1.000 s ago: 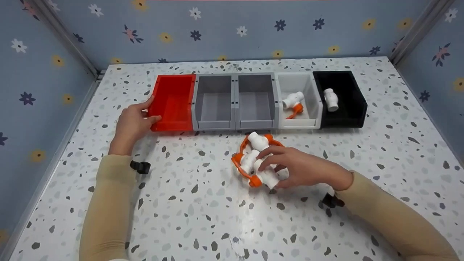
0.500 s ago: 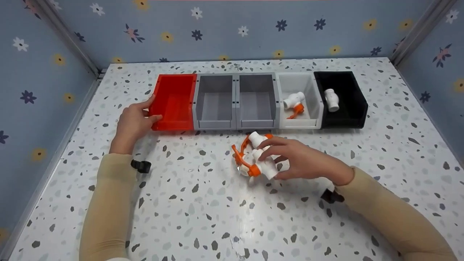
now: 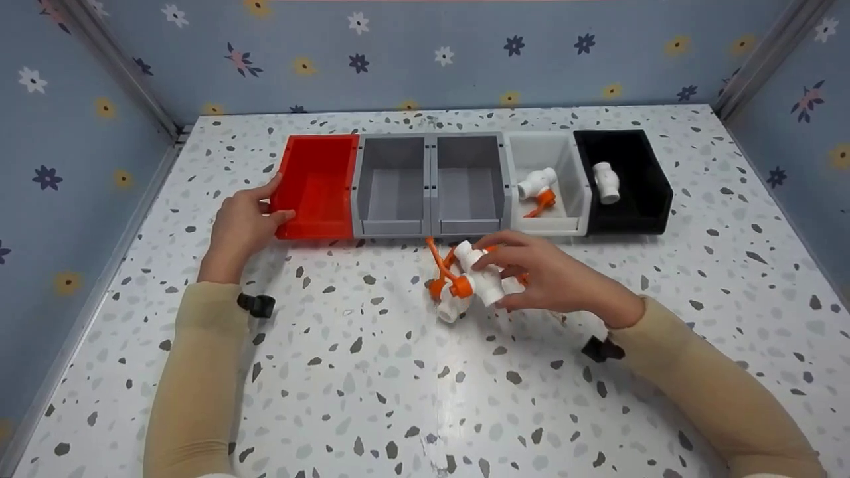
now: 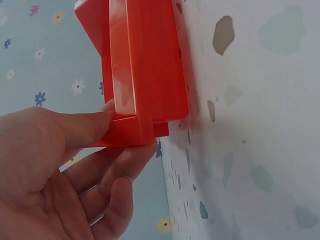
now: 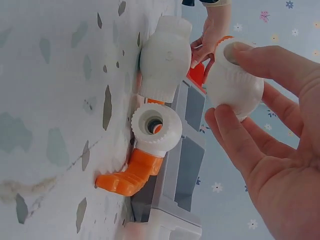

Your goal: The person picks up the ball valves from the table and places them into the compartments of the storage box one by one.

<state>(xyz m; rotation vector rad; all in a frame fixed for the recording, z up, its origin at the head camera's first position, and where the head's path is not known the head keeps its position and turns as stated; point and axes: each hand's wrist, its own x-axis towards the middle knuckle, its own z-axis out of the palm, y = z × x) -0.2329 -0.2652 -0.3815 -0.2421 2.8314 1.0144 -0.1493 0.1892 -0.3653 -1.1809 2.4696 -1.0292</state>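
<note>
My left hand (image 3: 242,229) pinches the near left corner of a red bin (image 3: 319,189), thumb inside and fingers outside; the left wrist view shows the thumb over the red wall (image 4: 160,65). My right hand (image 3: 561,275) holds a white plastic ball valve (image 3: 489,285) with an orange handle (image 3: 460,286) between thumb and fingers. In the right wrist view this valve (image 5: 235,85) is raised off the table. Below it lie more white valves with orange handles, one (image 3: 451,309) partly covered by the held one; two valve bodies (image 5: 166,60) show beside the hand.
Right of the red bin, two grey bins (image 3: 394,229), a white bin (image 3: 550,227) and a black bin (image 3: 641,192) stand in a row. An orange-handled valve (image 3: 536,183) lies in the white one, a white valve (image 3: 606,182) in the black. Flowered walls (image 3: 425,53) enclose the speckled table.
My right hand has lifted the valve from the pile and moved it a little toward the bins, its handle swinging upward in view. My left hand stays on the red bin.
</note>
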